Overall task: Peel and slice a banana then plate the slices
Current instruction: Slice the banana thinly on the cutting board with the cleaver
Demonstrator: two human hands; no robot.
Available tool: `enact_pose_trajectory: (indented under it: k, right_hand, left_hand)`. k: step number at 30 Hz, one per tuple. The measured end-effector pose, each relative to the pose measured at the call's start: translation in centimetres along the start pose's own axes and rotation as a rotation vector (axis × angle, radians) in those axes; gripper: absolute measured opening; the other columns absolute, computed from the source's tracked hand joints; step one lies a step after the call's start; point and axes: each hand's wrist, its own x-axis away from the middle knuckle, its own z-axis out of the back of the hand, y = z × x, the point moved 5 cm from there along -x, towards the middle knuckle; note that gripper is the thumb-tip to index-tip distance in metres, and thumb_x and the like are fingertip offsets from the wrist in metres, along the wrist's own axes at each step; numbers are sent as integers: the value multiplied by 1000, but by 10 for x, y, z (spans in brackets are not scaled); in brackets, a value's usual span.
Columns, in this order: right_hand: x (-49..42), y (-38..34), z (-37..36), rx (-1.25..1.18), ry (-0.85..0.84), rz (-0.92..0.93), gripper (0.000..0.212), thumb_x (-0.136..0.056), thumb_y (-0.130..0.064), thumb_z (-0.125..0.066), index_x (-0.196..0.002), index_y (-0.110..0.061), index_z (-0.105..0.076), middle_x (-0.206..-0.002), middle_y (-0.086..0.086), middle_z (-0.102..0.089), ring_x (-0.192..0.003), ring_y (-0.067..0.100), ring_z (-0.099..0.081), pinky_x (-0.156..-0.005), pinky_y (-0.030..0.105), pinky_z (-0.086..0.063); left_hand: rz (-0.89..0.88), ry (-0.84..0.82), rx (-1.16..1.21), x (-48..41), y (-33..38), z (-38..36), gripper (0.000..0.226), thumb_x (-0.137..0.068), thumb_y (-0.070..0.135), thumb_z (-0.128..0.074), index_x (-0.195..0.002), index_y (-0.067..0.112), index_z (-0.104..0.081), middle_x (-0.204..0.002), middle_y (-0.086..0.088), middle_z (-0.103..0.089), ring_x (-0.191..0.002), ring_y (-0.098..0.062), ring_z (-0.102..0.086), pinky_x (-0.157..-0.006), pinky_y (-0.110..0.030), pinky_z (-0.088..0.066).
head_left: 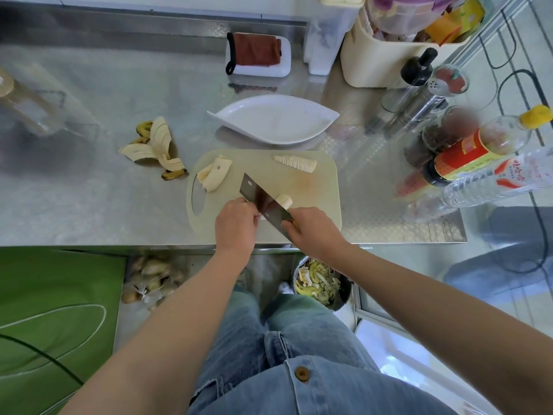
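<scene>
On the pale cutting board [317, 202] my right hand [314, 230] grips the handle of a cleaver [261, 202], its blade set across a banana piece [284, 201]. My left hand [236, 224] holds that piece down on the blade's left side, fingers curled; most of the piece is hidden behind blade and hand. A row of cut slices [296, 163] lies at the board's far right. Two uncut banana pieces [214, 173] lie at its far left. A white leaf-shaped plate [275, 118] stands just behind the board with nothing on it.
The banana peel [157, 148] lies on the steel counter left of the board. Bottles and spice jars [466, 151] crowd the right side. A cloth on a white tray [257, 53] sits at the back. A bin of scraps [318, 280] stands below the counter edge.
</scene>
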Motion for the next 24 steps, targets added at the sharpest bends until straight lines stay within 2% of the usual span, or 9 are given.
enact_pose_trajectory:
  k: [5,9,17,24]
  right_hand:
    - [0,2,-7,21,-30,-28,22,-96,-24,-45,-78,-12,-46,-72,5,-49,-67,27,-48,-58,31,-32]
    - [1,0,-2,31,-23,-2,23,-96,-24,-45,-77,-12,-45,-73,5,-49,-66,24,-45,-58,31,-28]
    - [0,0,0,-4,-1,20,23,-96,-22,-46,-74,-13,-46,-70,5,-50,-64,24,-47,-57,31,-30]
    - [-2,-1,0,9,3,25,24,-96,-23,-45,-75,-12,-46,-70,4,-49,-64,24,-46,-58,31,-30]
  left_hand:
    - [-5,-3,7,0,0,-1,6,-86,19,-69,-84,15,-74,-82,-3,-65,-75,-21,-56,-67,-36,-54]
    - [-1,1,3,0,-1,-1,6,-85,16,-69,-83,14,-75,-80,-4,-65,-74,-21,-56,-68,-36,-54]
    - [-8,4,-5,-1,-2,-2,9,-86,14,-67,-81,13,-74,-77,-3,-64,-71,-17,-54,-67,-31,-52]
    - [-8,-10,-1,-2,-2,-3,9,-85,13,-67,-79,13,-73,-75,-4,-63,-71,-20,-54,-66,-35,-53]
